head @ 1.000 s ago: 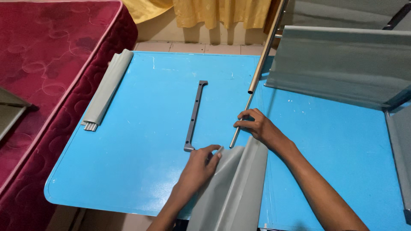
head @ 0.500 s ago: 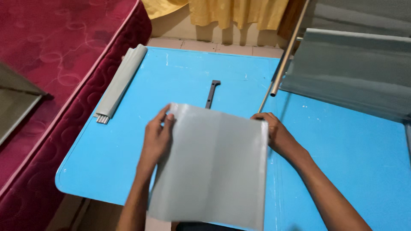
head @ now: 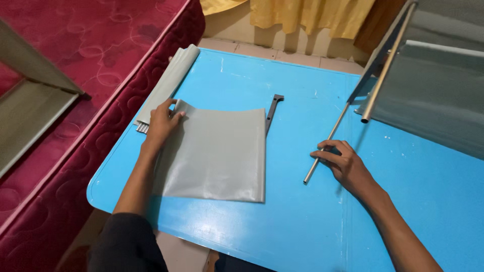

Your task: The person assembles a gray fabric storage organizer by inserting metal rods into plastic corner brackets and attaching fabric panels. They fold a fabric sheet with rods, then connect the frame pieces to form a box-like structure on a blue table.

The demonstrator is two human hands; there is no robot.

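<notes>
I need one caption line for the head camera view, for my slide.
Left hand rests on a grey fabric sheet while right hand touches a thin metal rod on a blue table.
</notes>
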